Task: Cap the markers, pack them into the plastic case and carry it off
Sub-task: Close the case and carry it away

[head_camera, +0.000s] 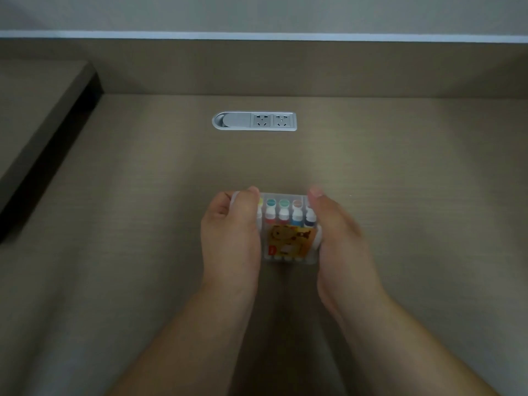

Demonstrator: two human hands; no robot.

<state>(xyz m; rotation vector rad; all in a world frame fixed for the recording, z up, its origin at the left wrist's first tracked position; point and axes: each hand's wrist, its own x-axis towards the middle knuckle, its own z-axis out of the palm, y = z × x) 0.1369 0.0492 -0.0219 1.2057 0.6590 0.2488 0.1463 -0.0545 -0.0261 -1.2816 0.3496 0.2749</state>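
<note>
The wide brown tabletop (400, 172) carries a socket panel (254, 120) set into it. Well in front of this panel, toward the person, is the plastic case (288, 241). The left hand (231, 232) and the right hand (337, 238) clasp its two sides, with thumbs on the far corners, probably to press it closed or lift it. Inside it, the markers (283, 214) stand in a row, all capped.
</note>
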